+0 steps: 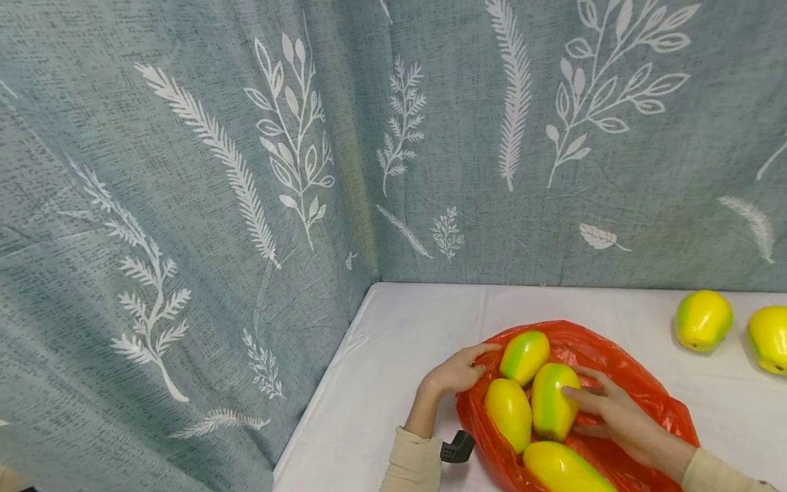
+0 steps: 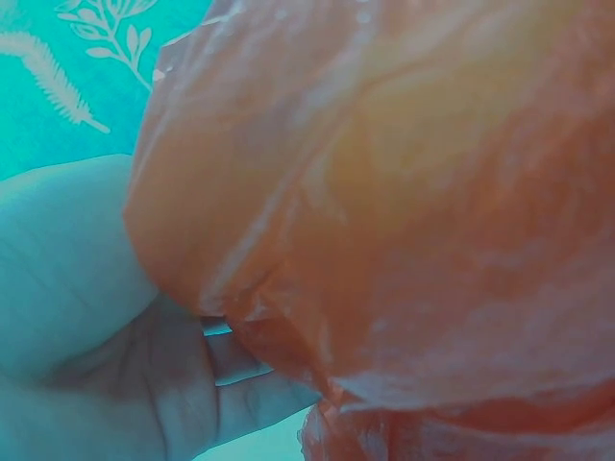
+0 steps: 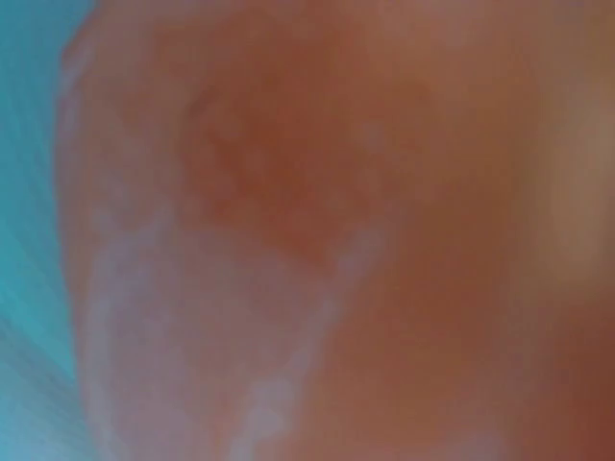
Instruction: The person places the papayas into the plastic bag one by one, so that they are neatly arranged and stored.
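Observation:
A red plastic bag [image 1: 621, 355] lies spread wide on the table, with several yellow-green mangoes inside. At the bag's left rim, my left hand [image 1: 453, 372] holds the plastic, its fingers reaching over the edge. The left wrist view has the bag's film [image 2: 288, 221] lying between the thumb side and the fingers [image 2: 255, 399]. Over the bag's right half is my right hand [image 1: 615, 413], fingers spread and touching the right side of the middle mango [image 1: 555, 401]. Around that one lie an upper mango [image 1: 525, 357], a left mango [image 1: 507, 415] and a lower mango [image 1: 562, 468].
To the right of the bag, two more fruits, a nearer-left mango [image 1: 703, 320] and another mango [image 1: 771, 338], rest on the white table [image 1: 430, 307]. A grey-green leaf-patterned curtain [image 1: 461, 137] borders the table at the back and left. The right wrist view is blurred by red film [image 3: 288, 240].

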Available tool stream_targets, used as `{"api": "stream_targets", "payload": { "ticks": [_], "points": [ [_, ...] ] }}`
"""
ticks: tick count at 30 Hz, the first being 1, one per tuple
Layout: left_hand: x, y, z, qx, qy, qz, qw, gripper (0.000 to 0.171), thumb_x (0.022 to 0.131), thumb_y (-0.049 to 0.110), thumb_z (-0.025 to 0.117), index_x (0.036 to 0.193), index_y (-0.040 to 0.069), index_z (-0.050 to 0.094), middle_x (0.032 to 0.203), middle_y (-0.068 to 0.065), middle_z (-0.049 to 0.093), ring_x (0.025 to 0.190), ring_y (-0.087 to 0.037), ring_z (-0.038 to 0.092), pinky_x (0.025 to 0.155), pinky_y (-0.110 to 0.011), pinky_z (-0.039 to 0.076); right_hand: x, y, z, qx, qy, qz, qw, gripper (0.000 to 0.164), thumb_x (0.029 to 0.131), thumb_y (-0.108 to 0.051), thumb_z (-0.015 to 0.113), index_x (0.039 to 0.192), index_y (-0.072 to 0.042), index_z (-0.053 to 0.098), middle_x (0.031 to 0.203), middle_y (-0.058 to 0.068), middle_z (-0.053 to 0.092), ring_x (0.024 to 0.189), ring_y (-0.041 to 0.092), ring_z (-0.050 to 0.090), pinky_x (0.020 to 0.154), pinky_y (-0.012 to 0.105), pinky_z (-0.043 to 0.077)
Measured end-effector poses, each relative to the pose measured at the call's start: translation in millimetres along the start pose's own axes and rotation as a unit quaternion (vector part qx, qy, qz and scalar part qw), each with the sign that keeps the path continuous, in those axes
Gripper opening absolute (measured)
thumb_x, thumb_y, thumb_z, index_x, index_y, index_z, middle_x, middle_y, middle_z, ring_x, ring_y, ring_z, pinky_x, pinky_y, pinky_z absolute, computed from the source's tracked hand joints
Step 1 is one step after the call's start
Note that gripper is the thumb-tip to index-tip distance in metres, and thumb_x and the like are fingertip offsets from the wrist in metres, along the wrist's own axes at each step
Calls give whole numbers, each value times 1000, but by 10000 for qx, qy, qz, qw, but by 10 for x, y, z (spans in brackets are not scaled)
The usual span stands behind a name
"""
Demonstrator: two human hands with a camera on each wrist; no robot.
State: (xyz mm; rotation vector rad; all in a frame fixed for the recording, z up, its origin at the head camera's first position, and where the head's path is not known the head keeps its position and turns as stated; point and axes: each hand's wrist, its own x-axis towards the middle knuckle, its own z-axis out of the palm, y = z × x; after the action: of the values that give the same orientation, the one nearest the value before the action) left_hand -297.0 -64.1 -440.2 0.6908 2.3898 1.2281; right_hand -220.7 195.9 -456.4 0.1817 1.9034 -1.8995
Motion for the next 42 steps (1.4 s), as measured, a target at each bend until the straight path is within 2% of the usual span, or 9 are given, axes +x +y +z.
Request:
{"api": "stream_targets", "payload": {
  "ticks": [4, 9, 11, 19, 27, 32, 36, 40, 42],
  "points": [
    [0, 0, 2, 14, -18, 11, 10000, 47, 95, -1, 44, 138, 17, 51, 116, -2, 55, 50, -15, 38, 49, -23, 40, 7, 0, -3, 17, -5, 83, 10000, 81, 96, -36, 55, 148, -1, 4, 139, 32, 23, 103, 31, 56, 85, 49, 48],
    [6, 20, -10, 159, -24, 108, 9998, 47, 95, -1, 44, 138, 16, 51, 122, -2, 55, 74, -14, 50, 60, -23, 43, 11, 8, -9, 46, -25, 106, 9999, 79, 96, -36, 54, 148, -1, 6, 139, 31, 26, 102, 31, 56, 85, 49, 48],
    [8, 27, -15, 232, -16, 139, 9996, 47, 94, -1, 44, 138, 15, 51, 125, -3, 54, 83, -14, 51, 65, -23, 44, 10, 10, -11, 53, -31, 121, 9999, 79, 96, -37, 55, 148, -1, 7, 138, 30, 27, 102, 31, 56, 85, 48, 49],
    [9, 21, -21, 365, 17, 116, 9993, 48, 94, -2, 44, 138, 15, 51, 129, -3, 53, 95, -15, 50, 77, -24, 43, -13, -13, -25, -303, -33, 87, 9995, 81, 94, -42, 57, 147, 0, 11, 139, 30, 28, 105, 30, 55, 87, 47, 48],
    [13, 5, -13, 316, -3, 156, 9994, 47, 94, -2, 45, 138, 14, 51, 129, -3, 53, 94, -15, 50, 77, -24, 42, -75, -75, -230, -717, -124, -254, 9970, 77, 98, -39, 50, 147, 4, 11, 145, 28, 16, 115, 34, 49, 88, 45, 48],
    [20, -7, -10, 206, -24, 117, 9997, 47, 94, -1, 45, 138, 15, 51, 125, -3, 54, 78, -13, 51, 66, -23, 44, -104, -143, -430, -702, -198, -422, 9964, 74, 100, -35, 47, 146, 7, 8, 145, 30, 14, 114, 34, 51, 88, 46, 48],
    [30, -16, -11, 113, -13, 60, 9999, 47, 94, -1, 45, 138, 16, 51, 121, -3, 55, 60, -14, 44, 55, -23, 42, -135, -210, -615, -590, -235, -592, 9962, 69, 101, -33, 44, 146, 7, 10, 143, 30, 20, 111, 28, 53, 88, 46, 48],
    [30, -24, -5, 157, -6, 37, 9999, 47, 95, -1, 45, 138, 17, 51, 121, -3, 55, 62, -14, 45, 56, -23, 42, -164, -270, -811, -569, -71, -733, 9957, 67, 102, -35, 41, 147, 5, 10, 139, 25, 32, 104, 18, 56, 87, 46, 48],
    [27, -27, -1, 172, -3, 7, 9999, 47, 95, 0, 45, 138, 17, 51, 121, -2, 55, 63, -14, 45, 56, -23, 42, -175, -289, -908, -534, 3, -777, 9955, 67, 103, -36, 39, 147, 4, 10, 132, 18, 40, 101, 13, 56, 86, 47, 48]
  ]
}}
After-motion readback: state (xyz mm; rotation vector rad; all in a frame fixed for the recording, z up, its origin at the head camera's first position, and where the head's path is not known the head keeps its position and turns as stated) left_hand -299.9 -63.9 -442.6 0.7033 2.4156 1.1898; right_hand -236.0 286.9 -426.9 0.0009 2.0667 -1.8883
